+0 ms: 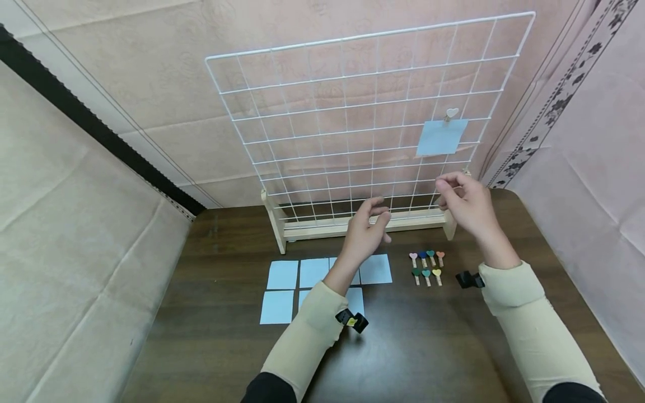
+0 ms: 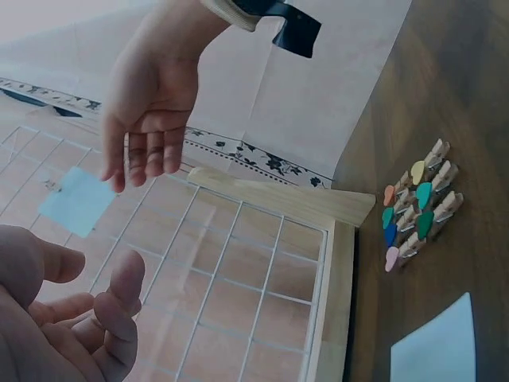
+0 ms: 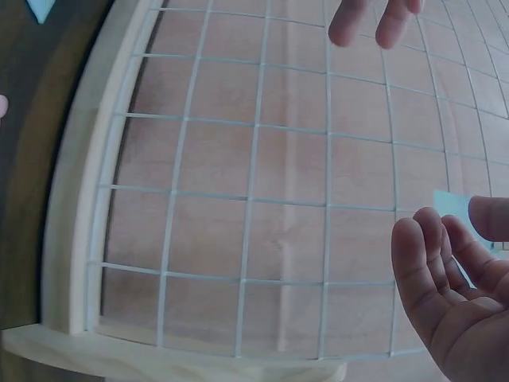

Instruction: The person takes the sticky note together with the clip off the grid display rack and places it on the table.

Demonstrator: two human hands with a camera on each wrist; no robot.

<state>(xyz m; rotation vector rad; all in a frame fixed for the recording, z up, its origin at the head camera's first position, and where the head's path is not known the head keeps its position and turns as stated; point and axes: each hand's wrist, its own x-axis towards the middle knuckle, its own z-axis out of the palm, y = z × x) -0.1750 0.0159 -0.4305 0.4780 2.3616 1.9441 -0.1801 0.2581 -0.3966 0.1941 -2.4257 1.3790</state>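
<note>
Both hands, left hand and right hand, are hovering released, grasping nothing, before the wire grid. The clipped note is hanging at 2 o'clock, apparently secure. Risk: a careless reach could be knocking the pegs across the tabletop.

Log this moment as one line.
left hand: empty, raised before grid | right hand: empty, raised | one note clipped on grid | clips, notes on table

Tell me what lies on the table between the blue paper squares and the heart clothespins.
Nothing: in the head view bare dark table separates the paper squares from the heart clothespins.
</note>
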